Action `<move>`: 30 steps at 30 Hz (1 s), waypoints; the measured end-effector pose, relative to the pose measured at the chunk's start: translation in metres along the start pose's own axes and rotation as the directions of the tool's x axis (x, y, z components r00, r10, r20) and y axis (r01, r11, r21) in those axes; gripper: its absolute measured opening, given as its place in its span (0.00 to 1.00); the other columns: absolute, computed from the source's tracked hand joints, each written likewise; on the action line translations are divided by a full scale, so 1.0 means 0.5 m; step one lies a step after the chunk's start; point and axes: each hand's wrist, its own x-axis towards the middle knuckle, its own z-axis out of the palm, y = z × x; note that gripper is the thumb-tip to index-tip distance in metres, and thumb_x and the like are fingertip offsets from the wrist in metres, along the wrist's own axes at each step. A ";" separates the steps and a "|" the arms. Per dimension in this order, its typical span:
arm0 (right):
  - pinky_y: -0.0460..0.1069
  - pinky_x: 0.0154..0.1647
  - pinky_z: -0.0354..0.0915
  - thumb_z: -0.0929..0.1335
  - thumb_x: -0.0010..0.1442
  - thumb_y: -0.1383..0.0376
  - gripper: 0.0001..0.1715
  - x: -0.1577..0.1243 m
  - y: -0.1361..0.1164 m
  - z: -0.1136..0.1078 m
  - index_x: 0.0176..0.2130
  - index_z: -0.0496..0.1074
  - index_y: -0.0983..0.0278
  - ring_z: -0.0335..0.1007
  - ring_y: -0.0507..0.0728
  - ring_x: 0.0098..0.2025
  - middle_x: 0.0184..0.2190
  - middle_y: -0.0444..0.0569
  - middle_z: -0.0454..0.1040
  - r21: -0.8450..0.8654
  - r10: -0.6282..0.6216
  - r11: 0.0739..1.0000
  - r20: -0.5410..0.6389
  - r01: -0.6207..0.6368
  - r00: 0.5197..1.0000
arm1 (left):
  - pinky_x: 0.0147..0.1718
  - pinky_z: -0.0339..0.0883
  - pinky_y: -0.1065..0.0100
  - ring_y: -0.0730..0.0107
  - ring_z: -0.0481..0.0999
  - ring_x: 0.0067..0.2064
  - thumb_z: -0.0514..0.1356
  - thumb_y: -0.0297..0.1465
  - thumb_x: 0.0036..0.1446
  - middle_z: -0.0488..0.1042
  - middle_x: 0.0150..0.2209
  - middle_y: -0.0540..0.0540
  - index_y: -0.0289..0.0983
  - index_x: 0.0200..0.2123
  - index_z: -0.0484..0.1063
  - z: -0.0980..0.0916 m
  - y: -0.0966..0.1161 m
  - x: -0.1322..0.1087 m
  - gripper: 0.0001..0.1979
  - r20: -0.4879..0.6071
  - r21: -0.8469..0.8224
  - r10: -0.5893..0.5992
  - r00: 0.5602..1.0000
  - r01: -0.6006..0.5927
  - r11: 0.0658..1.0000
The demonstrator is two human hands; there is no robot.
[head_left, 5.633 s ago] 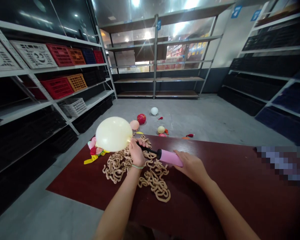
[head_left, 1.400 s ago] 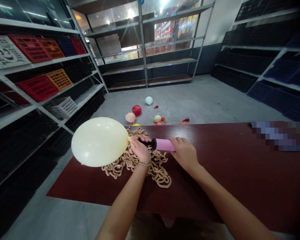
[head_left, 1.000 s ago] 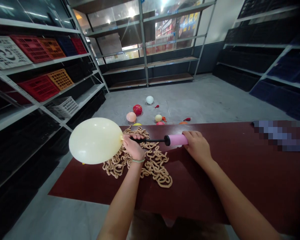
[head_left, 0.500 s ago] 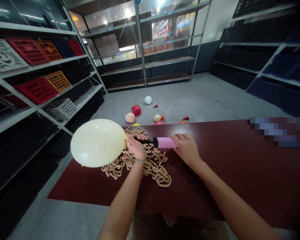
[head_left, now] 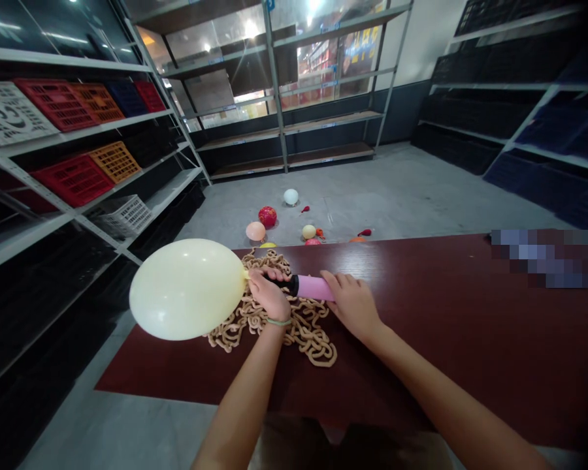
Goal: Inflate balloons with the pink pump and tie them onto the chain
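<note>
A large pale yellow balloon (head_left: 187,289) sticks out to the left, its neck pinched by my left hand (head_left: 270,294). That hand also wraps the black end of a balloon pump (head_left: 313,288), whose barrel is pink. My right hand (head_left: 353,305) is closed around the barrel's right part. Both hands hold the pump above a dark red table (head_left: 436,339). Under my left hand lies a heap of tan chain-like links (head_left: 318,346). The pump's nozzle is hidden by the left fingers.
Several small balloons lie on the floor beyond the table, among them a red one (head_left: 267,216), a peach one (head_left: 255,231) and a white one (head_left: 291,196). Shelves with crates (head_left: 73,176) line the left. A blurred-out patch (head_left: 543,258) covers the table's far right.
My right hand has moved left with the pink barrel, closer to my left hand, and less of the black rod shows. The yellow balloon looks a little larger.
</note>
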 end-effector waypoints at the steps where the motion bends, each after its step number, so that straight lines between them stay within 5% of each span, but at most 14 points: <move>1: 0.52 0.42 0.54 0.65 0.63 0.63 0.31 -0.001 0.004 0.005 0.64 0.58 0.59 0.65 0.60 0.46 0.50 0.54 0.72 0.016 -0.066 0.998 0.006 0.066 0.998 | 0.19 0.61 0.69 0.75 0.61 0.19 0.50 0.37 0.63 0.57 0.20 0.55 0.40 0.27 0.56 0.002 -0.001 -0.004 0.13 0.016 0.005 -0.017 1.000 0.016 1.000; 4: 0.50 0.40 0.55 0.62 0.67 0.58 0.32 0.001 0.024 0.016 0.67 0.53 0.52 0.66 0.58 0.46 0.53 0.50 0.71 0.056 -0.258 0.965 -0.005 0.257 0.966 | 0.21 0.64 0.68 0.74 0.62 0.19 0.50 0.37 0.64 0.59 0.20 0.55 0.40 0.27 0.57 0.004 0.000 -0.001 0.13 0.027 0.016 -0.038 0.999 0.038 0.999; 7: 0.50 0.42 0.56 0.61 0.68 0.56 0.31 0.006 0.046 0.016 0.68 0.52 0.50 0.66 0.57 0.46 0.53 0.49 0.71 0.075 -0.302 0.950 -0.046 0.305 0.952 | 0.23 0.67 0.67 0.73 0.65 0.21 0.49 0.40 0.64 0.61 0.21 0.54 0.40 0.28 0.57 -0.001 0.008 0.021 0.14 0.022 0.043 -0.012 1.000 0.011 0.999; 10: 0.51 0.45 0.56 0.61 0.68 0.60 0.31 0.006 0.076 0.011 0.68 0.54 0.51 0.66 0.57 0.47 0.55 0.49 0.71 0.050 -0.253 0.965 -0.073 0.257 0.965 | 0.27 0.72 0.65 0.71 0.71 0.24 0.49 0.41 0.63 0.64 0.22 0.53 0.40 0.28 0.58 -0.011 0.034 0.057 0.14 -0.046 0.060 0.102 0.994 -0.099 0.993; 14: 0.52 0.48 0.56 0.63 0.66 0.62 0.31 0.004 0.113 0.009 0.66 0.57 0.63 0.66 0.60 0.50 0.57 0.56 0.70 0.074 -0.014 0.997 -0.124 0.023 0.992 | 0.35 0.75 0.65 0.72 0.75 0.28 0.49 0.37 0.63 0.67 0.24 0.53 0.39 0.29 0.57 -0.021 0.093 0.101 0.12 -0.112 0.048 0.190 0.975 -0.186 0.981; 17: 0.54 0.50 0.55 0.64 0.65 0.60 0.31 0.003 0.111 0.011 0.64 0.60 0.64 0.64 0.62 0.52 0.55 0.56 0.71 0.097 0.068 0.994 -0.147 -0.054 0.987 | 0.32 0.75 0.66 0.73 0.74 0.26 0.51 0.36 0.63 0.66 0.22 0.53 0.39 0.28 0.57 -0.017 0.128 0.113 0.11 -0.048 0.073 0.179 0.983 -0.175 0.982; 24: 0.58 0.55 0.49 0.65 0.64 0.63 0.31 -0.001 0.050 0.020 0.65 0.59 0.53 0.61 0.61 0.54 0.54 0.53 0.70 0.062 -0.035 0.997 -0.141 0.044 0.989 | 0.27 0.72 0.67 0.74 0.69 0.21 0.55 0.42 0.62 0.62 0.18 0.55 0.39 0.26 0.58 -0.012 0.138 0.130 0.16 0.216 0.089 0.154 0.964 -0.176 0.980; 30: 0.61 0.61 0.45 0.64 0.65 0.65 0.22 0.013 0.032 0.039 0.58 0.66 0.56 0.62 0.61 0.56 0.56 0.50 0.72 0.085 -0.060 0.994 -0.150 0.073 0.987 | 0.15 0.51 0.75 0.79 0.54 0.14 0.55 0.46 0.63 0.52 0.14 0.58 0.39 0.23 0.55 -0.049 0.111 0.138 0.23 0.397 0.308 0.003 0.918 -0.136 0.942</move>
